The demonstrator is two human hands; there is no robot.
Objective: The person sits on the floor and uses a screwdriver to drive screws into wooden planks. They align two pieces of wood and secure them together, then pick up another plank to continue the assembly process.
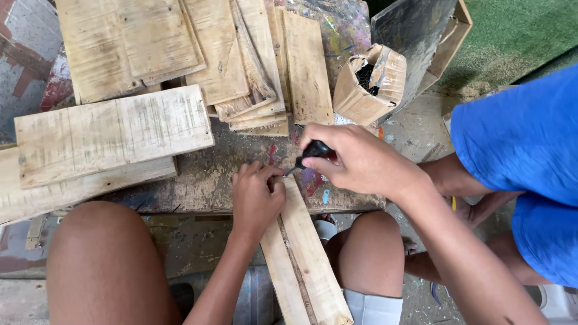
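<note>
Two bare knees frame the bottom of the view, and between them a long pale plank (pixel 301 259) slants up from six o'clock toward the middle. On its upper end rests the left hand (pixel 256 198), fingers curled and pinched together on something too small to make out. Just beside it at two o'clock, the right hand (pixel 355 159) is wrapped tight around the black handle of a hand tool (pixel 313 151), whose thin tip points down at the left fingertips. Both work over a worn, paint-flecked bench (pixel 205 180). At nine o'clock two broad boards (pixel 108 135) lie stacked; toward twelve a loose heap of planks (pixel 241 60) spreads out, too overlapped to count. One torn cardboard box (pixel 367 84) holding dark small pieces sits at one o'clock. At three o'clock crouches another person in a blue shirt (pixel 518 138).
</note>
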